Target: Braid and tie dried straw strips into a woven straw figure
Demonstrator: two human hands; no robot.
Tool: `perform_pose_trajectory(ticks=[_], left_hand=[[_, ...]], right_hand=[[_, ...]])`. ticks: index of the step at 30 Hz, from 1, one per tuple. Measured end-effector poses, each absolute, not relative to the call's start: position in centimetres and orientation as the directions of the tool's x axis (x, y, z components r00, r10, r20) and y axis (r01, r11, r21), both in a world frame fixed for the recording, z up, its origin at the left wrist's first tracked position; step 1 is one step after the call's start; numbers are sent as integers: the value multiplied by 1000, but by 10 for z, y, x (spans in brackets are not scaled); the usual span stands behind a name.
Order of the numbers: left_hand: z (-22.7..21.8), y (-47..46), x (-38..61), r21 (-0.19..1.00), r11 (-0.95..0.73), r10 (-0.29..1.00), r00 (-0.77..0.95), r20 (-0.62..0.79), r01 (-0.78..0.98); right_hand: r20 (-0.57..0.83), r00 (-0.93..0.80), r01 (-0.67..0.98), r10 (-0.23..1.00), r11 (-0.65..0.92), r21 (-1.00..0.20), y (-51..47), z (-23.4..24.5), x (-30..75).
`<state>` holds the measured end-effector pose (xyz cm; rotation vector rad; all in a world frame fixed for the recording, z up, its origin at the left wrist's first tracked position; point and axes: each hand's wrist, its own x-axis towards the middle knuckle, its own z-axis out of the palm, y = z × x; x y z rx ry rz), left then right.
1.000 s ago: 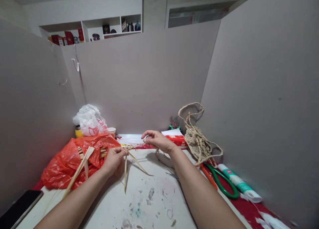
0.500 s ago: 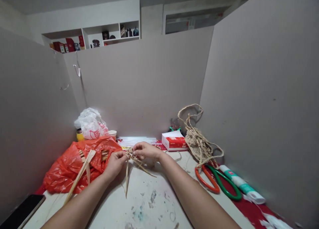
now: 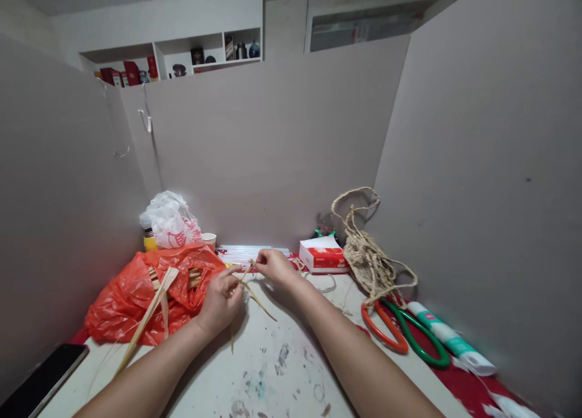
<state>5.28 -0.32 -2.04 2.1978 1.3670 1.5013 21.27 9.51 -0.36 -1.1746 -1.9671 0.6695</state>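
My right hand pinches a thin twisted straw cord between thumb and fingers, above the far part of the white tabletop. To its left and slightly nearer, my left hand is closed with the index finger pointing toward the cord. A pale straw strip runs from between the hands and slants down to the right. Another narrow strip end hangs below my left hand, which appears to hold it; the grip itself is partly hidden.
A red plastic bag of straw strips lies left, with a phone nearer. At right are a coiled straw rope, orange and green handles, a tissue pack and a white-green roll. Grey panels surround the table.
My left hand has moved nearer and away from the cord, its index finger now stretched out. My right hand still pinches the cord, slightly farther up. The view has shifted slightly.
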Motion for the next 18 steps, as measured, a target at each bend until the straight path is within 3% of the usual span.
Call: perform_pose_trajectory(ticks=[5, 11, 18], left_hand=[[-21, -6, 54, 481, -611, 714, 175, 678, 628], [-22, -4, 52, 386, -605, 679, 197, 707, 696], [-20, 2, 50, 521, -534, 721, 37, 692, 667]], right_hand=[[287, -467, 477, 836, 511, -715, 86, 1, 200], [291, -525, 443, 800, 549, -709, 79, 4, 192], [227, -592, 239, 773, 437, -867, 72, 6, 187]])
